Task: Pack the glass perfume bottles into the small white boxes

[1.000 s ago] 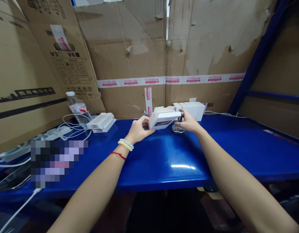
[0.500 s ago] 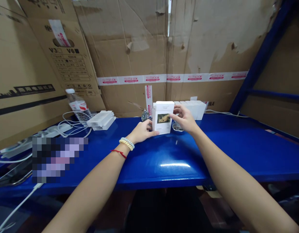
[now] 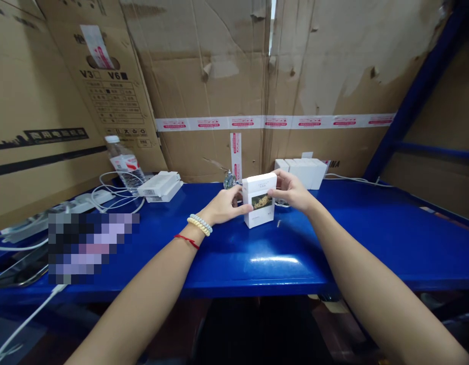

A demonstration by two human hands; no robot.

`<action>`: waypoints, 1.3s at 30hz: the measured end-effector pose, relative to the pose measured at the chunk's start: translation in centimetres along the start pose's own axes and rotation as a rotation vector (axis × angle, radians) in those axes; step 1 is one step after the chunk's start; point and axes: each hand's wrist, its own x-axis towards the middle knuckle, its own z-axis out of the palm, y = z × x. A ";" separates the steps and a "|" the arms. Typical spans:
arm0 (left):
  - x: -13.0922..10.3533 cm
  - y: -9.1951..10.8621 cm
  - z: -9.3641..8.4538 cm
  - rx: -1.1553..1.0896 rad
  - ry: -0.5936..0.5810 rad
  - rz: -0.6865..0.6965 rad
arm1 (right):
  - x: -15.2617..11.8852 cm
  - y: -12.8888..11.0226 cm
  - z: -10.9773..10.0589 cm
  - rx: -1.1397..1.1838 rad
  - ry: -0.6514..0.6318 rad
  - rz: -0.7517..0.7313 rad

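Upright at the middle of the blue table (image 3: 234,258) is a small white box (image 3: 261,215) with a dark picture of pale flowers on its front. My left hand (image 3: 227,205) grips its left side, thumb on the front face. On the opposite side my right hand (image 3: 293,190) holds the upper right edge, thumb by the picture. Both hands are closed on the box. Just behind it stands a shiny clear object (image 3: 230,180), partly hidden by my left hand. Another shiny piece is mostly hidden behind the box and my right hand.
White boxes in a row (image 3: 306,173) stand at the back. To the left are a white box lying flat (image 3: 160,186), a water bottle (image 3: 124,165), cables, a power strip (image 3: 84,203) and a blurred-out item (image 3: 93,248). Cardboard (image 3: 211,91) walls the back; a blue post (image 3: 412,91) rises right.
The white box has come nearer to me and a little lower in the view, turned slightly, with both hands still on it. The camera view has shifted slightly.
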 end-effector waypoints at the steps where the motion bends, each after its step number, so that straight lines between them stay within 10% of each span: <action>1: 0.0 -0.1 0.0 -0.022 0.099 0.040 | 0.0 0.0 0.1 0.017 0.002 -0.008; 9: 0.1 1.8 0.4 0.086 0.384 0.348 | 0.2 -0.1 1.2 -0.010 0.021 -0.015; 39: 1.4 2.0 0.3 -0.391 0.417 -0.049 | 0.2 -0.8 0.8 -0.059 0.227 0.131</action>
